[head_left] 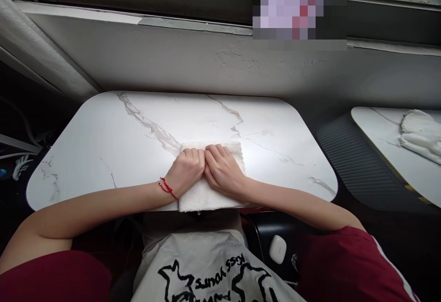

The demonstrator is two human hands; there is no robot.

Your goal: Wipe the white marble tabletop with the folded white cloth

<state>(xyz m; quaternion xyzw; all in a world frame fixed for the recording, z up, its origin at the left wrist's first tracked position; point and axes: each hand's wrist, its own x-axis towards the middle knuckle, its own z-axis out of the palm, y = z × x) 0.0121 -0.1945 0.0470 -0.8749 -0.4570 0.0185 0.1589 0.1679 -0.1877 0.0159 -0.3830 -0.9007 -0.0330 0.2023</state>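
Observation:
A folded white towel (210, 196) lies at the near edge of the white marble-patterned table (86, 155), its lower edge reaching the table's rim. Both my hands are closed side by side on its middle, knuckles up and touching each other. My left hand (189, 166), with a red cord bracelet (167, 188) at the wrist, has its fingers curled into the cloth. My right hand (223, 168) is curled the same way against it. The fingertips of both are hidden beneath the hands, and the towel's far edge shows beyond the knuckles.
At the right, a second marble-patterned table (375, 132) carries a white cloth bundle (420, 129). A dark ribbed panel (351, 164) stands between the tables. A small white case (277, 249) lies on a black surface beside my lap. A wall and ledge run behind.

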